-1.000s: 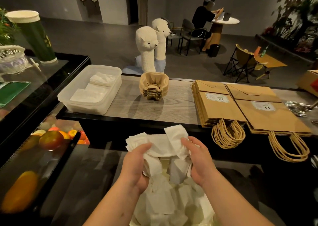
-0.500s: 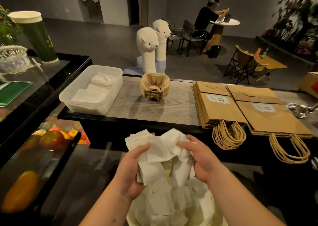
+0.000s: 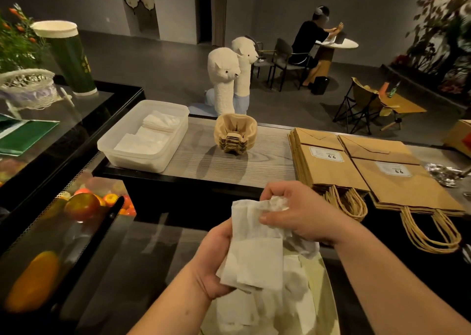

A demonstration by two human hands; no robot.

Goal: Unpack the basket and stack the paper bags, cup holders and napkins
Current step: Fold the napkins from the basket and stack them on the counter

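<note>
A bunch of white napkins (image 3: pixel 254 255) is held between both hands above the pale basket (image 3: pixel 322 291), which holds more loose napkins. My left hand (image 3: pixel 214 263) grips the bunch from below and the left. My right hand (image 3: pixel 295 212) pinches its crumpled top. On the wooden counter (image 3: pixel 267 161) stand a stack of cup holders (image 3: pixel 235 136) and two piles of brown paper bags (image 3: pixel 328 161) (image 3: pixel 397 179) with handles hanging over the edge. A clear plastic tub (image 3: pixel 144 136) at the counter's left holds folded napkins.
Two plush alpacas (image 3: pixel 229 77) stand behind the counter. A glass display case with fruit (image 3: pixel 81 204) lies at the left, with a tall green cup (image 3: pixel 68 57) and a white woven basket (image 3: pixel 28 87) on it. Crumpled foil (image 3: pixel 443 171) lies far right. A person sits at a distant table.
The napkins have been gathered from a loose spread into a tighter bunch. My right hand rose to pinch the top; my left hand dropped to hold the lower part.
</note>
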